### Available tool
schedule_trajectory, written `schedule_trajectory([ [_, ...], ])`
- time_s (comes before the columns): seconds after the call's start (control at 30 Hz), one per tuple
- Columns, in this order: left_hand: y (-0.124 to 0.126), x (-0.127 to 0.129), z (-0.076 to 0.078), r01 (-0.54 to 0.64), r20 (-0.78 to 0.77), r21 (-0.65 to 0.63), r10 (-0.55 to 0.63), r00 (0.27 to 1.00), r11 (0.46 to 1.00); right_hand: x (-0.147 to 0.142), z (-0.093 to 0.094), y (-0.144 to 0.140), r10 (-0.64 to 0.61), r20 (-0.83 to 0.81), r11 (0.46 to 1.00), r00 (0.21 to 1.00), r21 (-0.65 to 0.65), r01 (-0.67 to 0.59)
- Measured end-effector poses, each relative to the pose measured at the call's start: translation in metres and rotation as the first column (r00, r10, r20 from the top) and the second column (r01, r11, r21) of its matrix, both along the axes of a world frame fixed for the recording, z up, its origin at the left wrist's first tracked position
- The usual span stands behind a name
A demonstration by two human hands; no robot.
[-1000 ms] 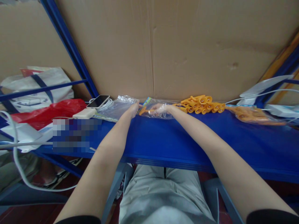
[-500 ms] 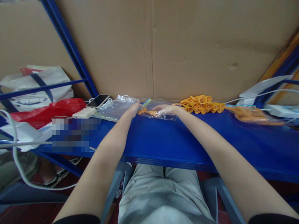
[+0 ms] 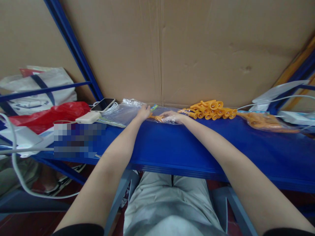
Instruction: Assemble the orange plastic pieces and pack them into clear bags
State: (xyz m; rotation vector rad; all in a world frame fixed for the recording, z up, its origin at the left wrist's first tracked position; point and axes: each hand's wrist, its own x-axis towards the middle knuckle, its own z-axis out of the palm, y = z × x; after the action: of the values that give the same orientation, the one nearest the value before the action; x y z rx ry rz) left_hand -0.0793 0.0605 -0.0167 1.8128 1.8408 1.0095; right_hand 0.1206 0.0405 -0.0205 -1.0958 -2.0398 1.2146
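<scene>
Between my hands lies a clear plastic bag (image 3: 168, 109) with a colourful strip at its left end and an orange horn-shaped piece (image 3: 156, 117) in it. My left hand (image 3: 144, 112) is closed at the bag's left end, by the strip. My right hand (image 3: 172, 115) is curled over the orange piece at the bag's right part, crinkled film around its fingers. Its fingertips are partly hidden by the film. Right of this hand is a stack of orange plastic horns (image 3: 213, 110), flared ends facing me.
Flat clear bags (image 3: 119, 114) lie left of my left hand. Beyond are a phone (image 3: 103, 104) on a coiled white cable, a white power bank (image 3: 88, 117) and a red plastic bag (image 3: 54, 114). A filled bag of orange pieces (image 3: 267, 121) lies right. Cardboard (image 3: 197, 49) stands behind the blue table (image 3: 177, 147).
My left hand has shifted slightly right and its fingers now show above the bag's end. My right hand has moved a little left, and the film around it lies flatter.
</scene>
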Motion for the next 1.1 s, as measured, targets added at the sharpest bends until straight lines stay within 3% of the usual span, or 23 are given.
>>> schedule_trajectory([
  [0.1, -0.005, 0.007, -0.001, 0.043, -0.221, 0.036, -0.034, 0.975, 0.998, -0.001, 0.002, -0.003, 0.009, 0.009, 1.0, 1.0, 0.003, -0.009],
  [0.2, -0.008, 0.015, -0.003, 0.156, -0.34, 0.035, -0.135, 0.931, 0.987, -0.002, 0.004, -0.005, 0.012, 0.031, 0.999, 0.999, 0.037, -0.013],
  [0.4, -0.004, 0.017, -0.009, 0.271, -0.431, 0.077, -0.213, 0.877, 0.96, 0.002, 0.007, -0.009, 0.048, 0.087, 0.998, 0.995, 0.042, -0.052],
  [0.6, 0.004, 0.017, -0.01, 0.438, -0.498, 0.254, -0.272, 0.823, 0.862, 0.01, 0.012, -0.013, 0.18, 0.048, 0.983, 0.983, -0.052, -0.177],
  [0.7, 0.004, 0.02, -0.01, 0.444, -0.503, 0.259, -0.273, 0.82, 0.858, 0.01, 0.009, -0.009, 0.186, -0.011, 0.977, 0.982, -0.106, -0.186],
  [0.83, 0.002, 0.022, -0.01, 0.435, -0.501, 0.213, -0.285, 0.817, 0.875, 0.005, -0.003, 0.001, 0.095, -0.074, 0.988, 0.993, -0.113, -0.103],
  [0.97, -0.003, 0.023, -0.006, 0.345, -0.508, 0.074, -0.263, 0.821, 0.936, -0.001, -0.01, 0.006, 0.026, -0.091, 0.997, 0.995, -0.068, -0.033],
  [1.1, -0.007, 0.023, -0.003, 0.289, -0.52, -0.057, -0.276, 0.808, 0.956, -0.004, -0.011, 0.006, 0.009, -0.074, 1.0, 0.997, -0.019, -0.01],
])
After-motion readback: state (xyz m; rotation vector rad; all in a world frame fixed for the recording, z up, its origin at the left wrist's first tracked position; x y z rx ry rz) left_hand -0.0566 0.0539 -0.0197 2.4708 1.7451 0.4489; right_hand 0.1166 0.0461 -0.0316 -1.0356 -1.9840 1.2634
